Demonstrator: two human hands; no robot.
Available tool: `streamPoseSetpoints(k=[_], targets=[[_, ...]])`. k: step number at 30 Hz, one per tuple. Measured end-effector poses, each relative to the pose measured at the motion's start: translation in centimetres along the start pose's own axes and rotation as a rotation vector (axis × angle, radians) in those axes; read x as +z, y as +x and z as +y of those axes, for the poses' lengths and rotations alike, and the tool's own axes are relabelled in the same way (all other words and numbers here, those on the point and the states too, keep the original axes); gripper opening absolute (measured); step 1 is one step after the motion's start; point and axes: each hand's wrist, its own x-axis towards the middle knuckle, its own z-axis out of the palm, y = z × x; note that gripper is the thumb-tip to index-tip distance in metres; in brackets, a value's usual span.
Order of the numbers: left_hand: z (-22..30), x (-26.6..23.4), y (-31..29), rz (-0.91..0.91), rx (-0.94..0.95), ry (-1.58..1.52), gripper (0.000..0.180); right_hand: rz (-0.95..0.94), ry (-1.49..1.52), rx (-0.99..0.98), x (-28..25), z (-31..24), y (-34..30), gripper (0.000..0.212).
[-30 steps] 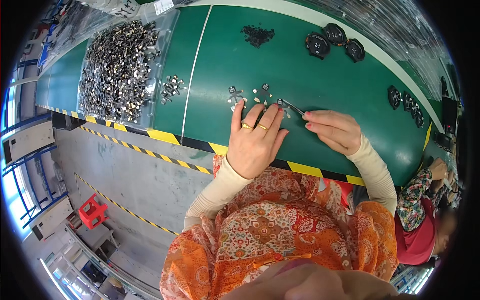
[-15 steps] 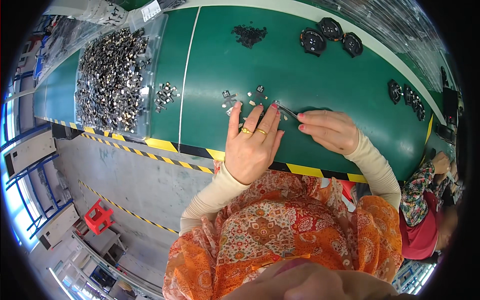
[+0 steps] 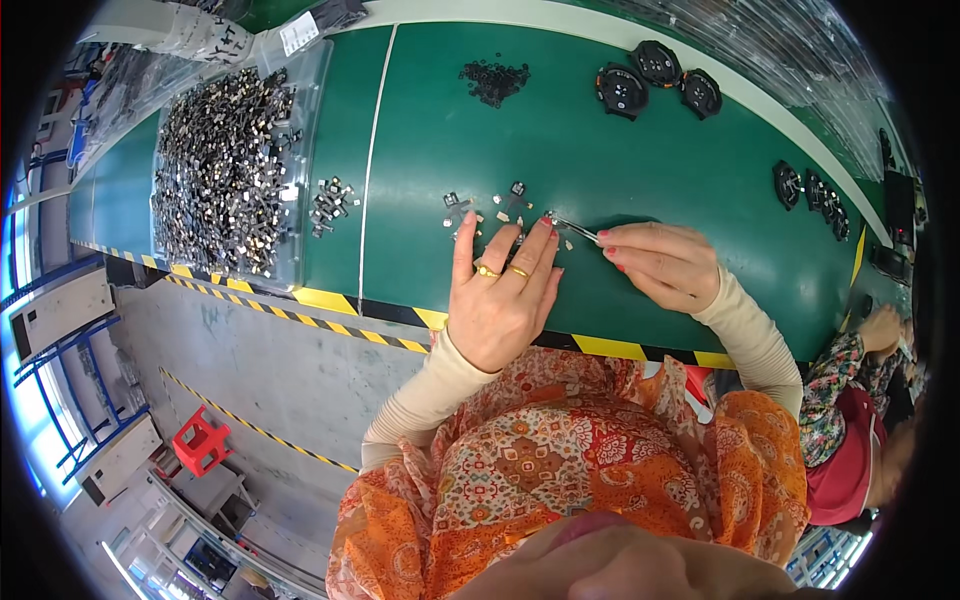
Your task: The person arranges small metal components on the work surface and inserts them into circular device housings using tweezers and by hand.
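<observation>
My left hand [image 3: 500, 305] lies palm down on the green table [image 3: 440, 120], fingers spread. Its index fingertip presses beside a tiny part at the tweezers' tip; the part is too small to name. In my right hand [image 3: 662, 265], thumb and fingers pinch a pair of metal tweezers [image 3: 577, 229], which point left to that fingertip. Small black pieces with silver ends, like flexible connector parts [image 3: 517, 190], lie around the left fingers. A similar piece [image 3: 456, 202] rests by the left hand's outer finger. Some pieces are partly hidden under the hand.
At left stands a clear plastic tray [image 3: 309, 150] heaped with small black-and-silver parts, a little pile [image 3: 331, 205] beside it. Farther back sits a heap of tiny black rings [image 3: 495, 82]. Round black housings [image 3: 623, 92] lie back right, more dark housings [image 3: 789, 185] beyond. Another person's hand [image 3: 880, 330] shows at right.
The tweezers' tip and my right hand have shifted very slightly. My left hand stays nearly in place, and the whole view has moved a little.
</observation>
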Motion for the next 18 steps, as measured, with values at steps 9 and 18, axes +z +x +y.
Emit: streamPoseSetpoints(k=[9, 18], targets=[[0.03, 0.08, 0.03, -0.006, 0.024, 0.010, 0.032, -0.011, -0.046, -0.051, 0.01, 0.08, 0.18, 0.023], [0.27, 0.00, 0.17, 0.006, 0.047, 0.028, 0.034, 0.024, -0.001, 0.011, -0.01, 0.00, -0.20, 0.026]])
